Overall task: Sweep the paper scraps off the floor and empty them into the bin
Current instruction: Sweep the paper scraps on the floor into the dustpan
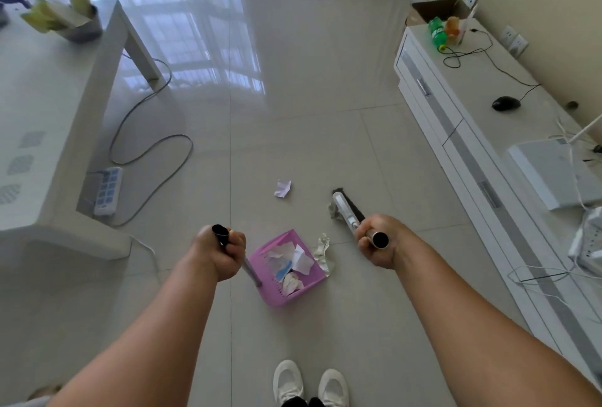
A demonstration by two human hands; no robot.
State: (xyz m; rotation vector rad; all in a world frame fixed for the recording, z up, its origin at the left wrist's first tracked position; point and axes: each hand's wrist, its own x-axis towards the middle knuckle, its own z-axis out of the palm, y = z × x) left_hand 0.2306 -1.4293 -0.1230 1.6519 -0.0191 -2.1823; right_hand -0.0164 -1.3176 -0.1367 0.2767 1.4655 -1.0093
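Left hand is closed in a fist around the top of the dustpan handle, forearm reaching forward from the near left. Right hand is likewise wrapped tight around the broom handle, whose open tube end faces the camera.

The broom head, dark bristles, rests on the floor tiles just beyond the right hand, a grey crumpled scrap touching its left side.

The pink dustpan sits on the floor between the hands, holding white and blue paper scraps. A crumpled strip lies at its right edge. One pale scrap lies apart, farther out.
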